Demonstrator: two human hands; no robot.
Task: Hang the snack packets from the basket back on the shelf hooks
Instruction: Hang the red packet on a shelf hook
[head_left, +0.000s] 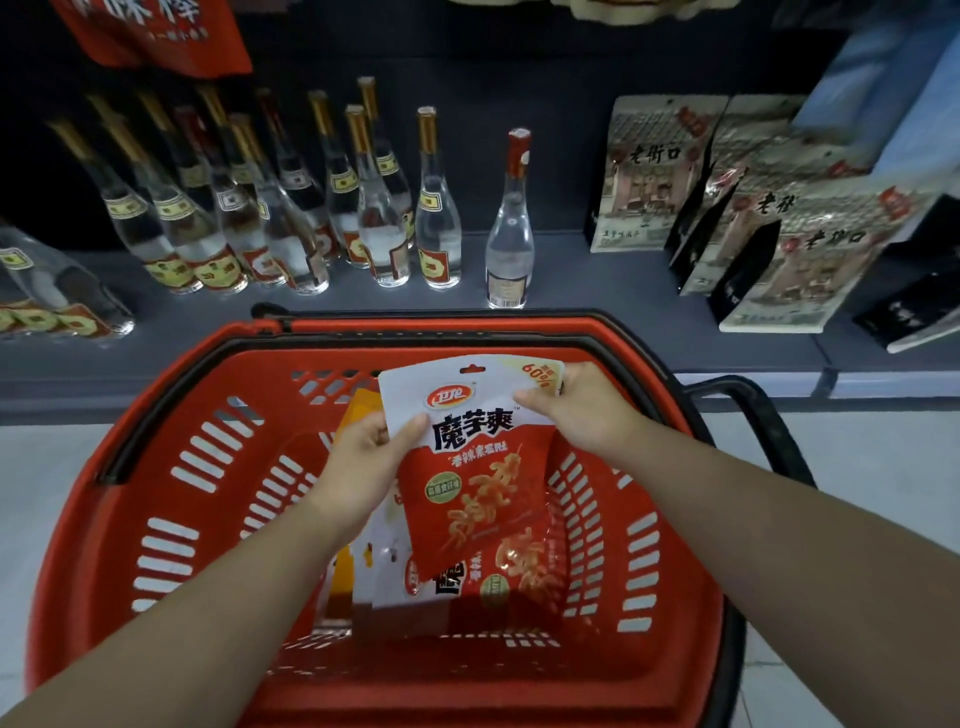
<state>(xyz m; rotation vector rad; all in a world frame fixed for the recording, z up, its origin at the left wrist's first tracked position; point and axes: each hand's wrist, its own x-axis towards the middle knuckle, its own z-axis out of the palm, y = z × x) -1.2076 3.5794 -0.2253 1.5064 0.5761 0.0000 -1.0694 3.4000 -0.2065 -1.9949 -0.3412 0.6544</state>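
A red and white snack packet (478, 457) is held up over the red basket (156, 467), its hang hole at the top. My left hand (363, 462) pinches its left edge, thumb on the front. My right hand (582, 410) pinches its upper right corner. More packets lie at the basket's bottom: a matching red and white one (498, 577), a white one (384, 566) and an orange one (358, 410) under them. No shelf hooks show in this view.
The basket stands on the floor against a grey bottom shelf (597, 291). Several clear bottles (291, 208) stand on the shelf at left, one alone (511, 228) in the middle. Grey pouches (753, 208) lean at right. A red packet (156, 31) hangs top left.
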